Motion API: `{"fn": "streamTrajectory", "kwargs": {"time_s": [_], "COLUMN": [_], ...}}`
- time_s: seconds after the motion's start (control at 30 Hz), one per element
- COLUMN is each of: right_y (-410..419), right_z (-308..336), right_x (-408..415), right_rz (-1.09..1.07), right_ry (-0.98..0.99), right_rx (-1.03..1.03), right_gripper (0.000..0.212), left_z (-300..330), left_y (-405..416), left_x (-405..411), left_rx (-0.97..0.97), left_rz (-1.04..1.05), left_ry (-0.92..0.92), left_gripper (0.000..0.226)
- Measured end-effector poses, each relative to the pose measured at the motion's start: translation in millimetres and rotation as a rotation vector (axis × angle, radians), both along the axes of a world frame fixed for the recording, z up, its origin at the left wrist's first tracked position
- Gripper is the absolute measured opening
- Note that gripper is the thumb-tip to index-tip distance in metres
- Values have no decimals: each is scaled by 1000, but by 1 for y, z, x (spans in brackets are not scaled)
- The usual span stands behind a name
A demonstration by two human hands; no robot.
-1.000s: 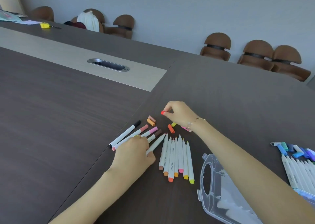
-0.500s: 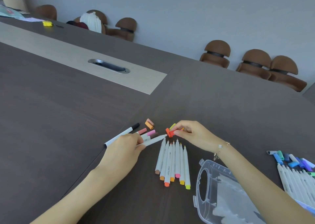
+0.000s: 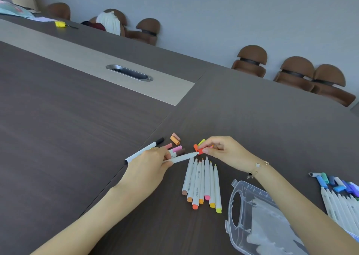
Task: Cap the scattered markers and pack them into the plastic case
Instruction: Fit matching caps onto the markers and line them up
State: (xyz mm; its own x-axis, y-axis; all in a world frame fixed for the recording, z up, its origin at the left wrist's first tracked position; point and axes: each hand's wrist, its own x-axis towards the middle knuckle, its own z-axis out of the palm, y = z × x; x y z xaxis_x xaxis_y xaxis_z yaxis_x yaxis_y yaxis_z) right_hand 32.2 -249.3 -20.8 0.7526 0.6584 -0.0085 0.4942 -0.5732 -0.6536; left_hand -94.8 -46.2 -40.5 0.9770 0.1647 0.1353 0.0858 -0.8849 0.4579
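Observation:
My left hand (image 3: 149,167) grips a white marker (image 3: 184,157) whose bare tip points right. My right hand (image 3: 223,151) pinches a red cap (image 3: 201,151) right at that tip. Several uncapped white markers (image 3: 202,183) lie in a fan just below, coloured ends toward me. Capped markers, black (image 3: 147,148), pink and brown (image 3: 177,150), lie under my left fingers. Loose caps (image 3: 175,138) in tan and orange sit behind them, with an orange and a yellow cap (image 3: 201,142) by my right fingers. The clear plastic case (image 3: 252,216) lies lower right under my right forearm.
A second group of markers with blue and green caps (image 3: 338,192) lies at the right edge. The dark table has a pale centre strip with a metal cable slot (image 3: 129,73). Brown chairs (image 3: 250,60) line the far side. Papers and a yellow object (image 3: 59,24) sit far left.
My right hand carried the red cap from behind the loose caps toward me and to the marker tip. My left hand lifted one marker out of the group and turned its tip rightward.

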Motion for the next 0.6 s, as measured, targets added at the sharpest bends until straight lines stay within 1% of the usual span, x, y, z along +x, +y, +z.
{"fn": "streamTrajectory", "kwargs": {"time_s": [0.23,0.33,0.5,0.6], "right_y": [4,10,16,20], "right_z": [5,5,13,12], "right_x": [-2,-2,2,4], "right_rz": [26,43,43,60], "right_ry": [95,87,39,39], "right_rx": [52,27,72,82], "right_gripper": [16,16,18,16], "left_z": [2,0,-5,-5], "left_y": [10,8,0,0], "left_x": [0,0,0,3], "left_rx": [-42,-71,-103,-117], "left_rz": [-87,-102,-41,-10], "left_ry": [-10,-25,-114,-88], "left_gripper": [27,26,27,26]}}
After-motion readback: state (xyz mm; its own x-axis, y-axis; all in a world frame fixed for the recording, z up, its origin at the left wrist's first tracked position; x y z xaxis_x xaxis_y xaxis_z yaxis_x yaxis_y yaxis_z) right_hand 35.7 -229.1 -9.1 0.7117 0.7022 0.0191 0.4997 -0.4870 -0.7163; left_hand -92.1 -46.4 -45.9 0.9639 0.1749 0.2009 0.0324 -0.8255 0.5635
